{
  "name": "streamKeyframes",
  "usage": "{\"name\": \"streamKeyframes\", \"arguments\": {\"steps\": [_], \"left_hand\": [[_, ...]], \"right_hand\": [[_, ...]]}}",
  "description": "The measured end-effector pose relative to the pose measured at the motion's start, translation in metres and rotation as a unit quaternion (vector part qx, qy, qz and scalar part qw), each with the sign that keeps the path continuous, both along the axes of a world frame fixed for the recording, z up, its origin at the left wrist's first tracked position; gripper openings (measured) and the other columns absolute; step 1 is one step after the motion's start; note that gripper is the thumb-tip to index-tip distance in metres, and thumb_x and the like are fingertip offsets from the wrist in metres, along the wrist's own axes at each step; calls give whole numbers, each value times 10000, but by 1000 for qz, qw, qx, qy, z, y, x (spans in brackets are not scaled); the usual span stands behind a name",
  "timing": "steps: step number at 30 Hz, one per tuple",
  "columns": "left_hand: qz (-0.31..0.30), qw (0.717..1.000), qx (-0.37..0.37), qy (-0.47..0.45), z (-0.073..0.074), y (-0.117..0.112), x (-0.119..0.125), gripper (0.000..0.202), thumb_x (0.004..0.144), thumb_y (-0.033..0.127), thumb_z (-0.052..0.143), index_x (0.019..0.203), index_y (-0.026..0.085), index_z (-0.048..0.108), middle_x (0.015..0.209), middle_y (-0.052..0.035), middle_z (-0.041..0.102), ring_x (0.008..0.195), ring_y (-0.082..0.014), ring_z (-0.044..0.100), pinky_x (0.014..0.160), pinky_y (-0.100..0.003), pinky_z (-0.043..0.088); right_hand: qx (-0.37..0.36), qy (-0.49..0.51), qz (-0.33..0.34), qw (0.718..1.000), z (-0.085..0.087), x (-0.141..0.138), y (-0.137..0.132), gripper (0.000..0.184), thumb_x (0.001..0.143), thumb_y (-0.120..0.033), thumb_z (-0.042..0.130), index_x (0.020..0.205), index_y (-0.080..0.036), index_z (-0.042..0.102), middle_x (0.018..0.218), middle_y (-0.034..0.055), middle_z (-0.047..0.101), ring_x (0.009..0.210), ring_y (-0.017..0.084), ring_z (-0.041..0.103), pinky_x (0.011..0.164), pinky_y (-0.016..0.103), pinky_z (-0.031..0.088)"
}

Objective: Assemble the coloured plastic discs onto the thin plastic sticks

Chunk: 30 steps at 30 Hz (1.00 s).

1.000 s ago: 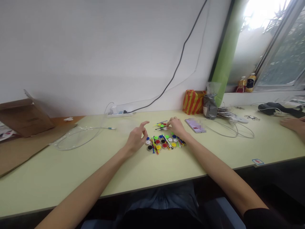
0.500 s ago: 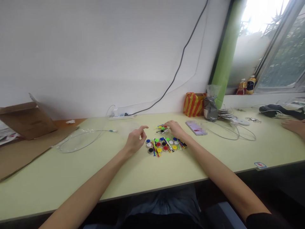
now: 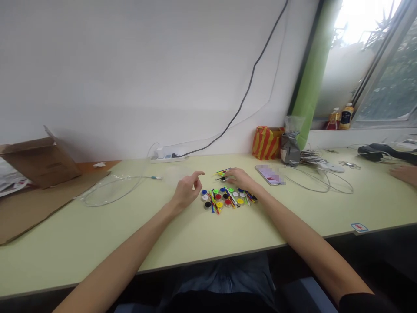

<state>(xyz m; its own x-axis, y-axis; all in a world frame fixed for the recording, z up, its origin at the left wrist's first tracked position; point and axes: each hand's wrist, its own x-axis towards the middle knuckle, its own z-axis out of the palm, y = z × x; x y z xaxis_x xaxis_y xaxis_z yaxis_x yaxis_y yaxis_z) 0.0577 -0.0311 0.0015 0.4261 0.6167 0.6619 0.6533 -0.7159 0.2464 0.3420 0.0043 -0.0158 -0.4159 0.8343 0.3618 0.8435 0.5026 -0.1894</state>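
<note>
My left hand (image 3: 187,190) hovers left of a cluster of small coloured pieces, its index finger stretched out and the other fingers loosely bent; nothing shows in it. The cluster holds several round pieces with coloured tops, such as a black-topped one (image 3: 207,205) and a red-topped one (image 3: 227,202), with thin coloured sticks (image 3: 213,202) lying among them. My right hand (image 3: 239,177) is behind the cluster, fingertips bent down at a smaller group with yellow and black sticks (image 3: 220,179) and a round piece. What its fingers pinch there is too small to make out.
A phone (image 3: 269,174) lies right of my right hand, with a white cable (image 3: 321,189) beyond it. At the back stand a striped bag (image 3: 265,143) and a grey bag (image 3: 289,148). A cardboard box (image 3: 39,165) is far left; another person's hand (image 3: 404,173) rests far right.
The view has shifted slightly, moving everything a little to the right. My right fingers have dipped lower over the small back group. My left hand keeps its pose.
</note>
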Motion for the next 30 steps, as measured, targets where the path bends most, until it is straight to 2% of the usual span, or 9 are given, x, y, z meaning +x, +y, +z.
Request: {"name": "streamKeyframes", "arguments": {"steps": [3, 5, 8, 10, 12, 16, 19, 24, 30], "left_hand": [[63, 995, -13, 76, 5, 14, -15, 431, 909, 168, 455, 1328, 230, 533, 818, -3, 668, 759, -184, 623, 777, -312, 494], [107, 987, -33, 117, 6, 28, -34, 465, 933, 196, 434, 1394, 218, 493, 1079, -71, 697, 993, -224, 647, 931, -376, 490], [153, 976, -66, 141, -2, 50, -67, 470, 985, 307, 380, 1424, 193, 504, 1504, -155, 480, 1374, -323, 458, 1121, -519, 359], [170, 965, -111, 164, -12, 62, -84, 540, 1006, 416, 342, 1485, 192, 455, 1611, -149, 344, 1470, -348, 343, 1170, -561, 286], [169, 955, -153, 189, -25, 72, -93, 598, 1009, 497, 307, 1523, 209, 412, 1640, -128, 295, 1516, -328, 267, 1200, -564, 233], [153, 941, -206, 222, -41, 83, -94, 649, 1002, 580, 261, 1544, 244, 384, 1637, -104, 301, 1535, -288, 231, 1219, -563, 178], [151, 938, -216, 227, -43, 87, -94, 650, 1004, 575, 250, 1547, 240, 377, 1644, -111, 280, 1543, -287, 202, 1219, -575, 155], [143, 941, -213, 219, -42, 90, -96, 613, 1008, 537, 276, 1523, 236, 416, 1632, -129, 305, 1534, -301, 231, 1205, -593, 176], [142, 952, -189, 193, -43, 88, -94, 556, 995, 501, 350, 1460, 237, 501, 1583, -141, 404, 1494, -318, 326, 1186, -599, 227]], "right_hand": [[7, -3, 0, 1000, 0, -1, -1, 279, 953, -292, 601, 1191, -231, 733, 1237, 98, 716, 1205, 261, 612, 1037, 360, 429], [12, 6, -4, 1000, -1, -2, -1, 300, 965, -262, 576, 1228, -219, 713, 1242, 108, 712, 1206, 259, 608, 1033, 358, 428], [17, 31, -9, 999, -3, 0, -2, 329, 964, -184, 540, 1253, -209, 695, 1242, 110, 710, 1223, 253, 594, 1039, 353, 421], [18, 48, -16, 999, -4, 4, -3, 347, 955, -138, 515, 1238, -213, 700, 1226, 103, 715, 1214, 251, 596, 1036, 358, 426], [29, 71, -36, 996, -4, 9, -3, 384, 946, -95, 481, 1240, -215, 698, 1225, 102, 715, 1205, 250, 597, 1034, 371, 431], [48, 116, -67, 990, -2, 19, -4, 442, 938, -60, 445, 1297, -188, 668, 1285, 121, 688, 1225, 252, 589, 1040, 387, 440], [23, 91, -40, 995, -1, 19, -5, 422, 934, -95, 500, 1302, -213, 669, 1313, 107, 678, 1262, 267, 573, 1067, 416, 425], [-3, 15, 2, 1000, 0, 5, -4, 363, 921, -173, 605, 1257, -270, 701, 1346, 56, 669, 1377, 294, 477, 1147, 487, 330], [-8, -3, 0, 1000, 3, 3, -2, 267, 939, -226, 605, 1148, -276, 764, 1277, 67, 709, 1324, 293, 532, 1107, 452, 362]]}}
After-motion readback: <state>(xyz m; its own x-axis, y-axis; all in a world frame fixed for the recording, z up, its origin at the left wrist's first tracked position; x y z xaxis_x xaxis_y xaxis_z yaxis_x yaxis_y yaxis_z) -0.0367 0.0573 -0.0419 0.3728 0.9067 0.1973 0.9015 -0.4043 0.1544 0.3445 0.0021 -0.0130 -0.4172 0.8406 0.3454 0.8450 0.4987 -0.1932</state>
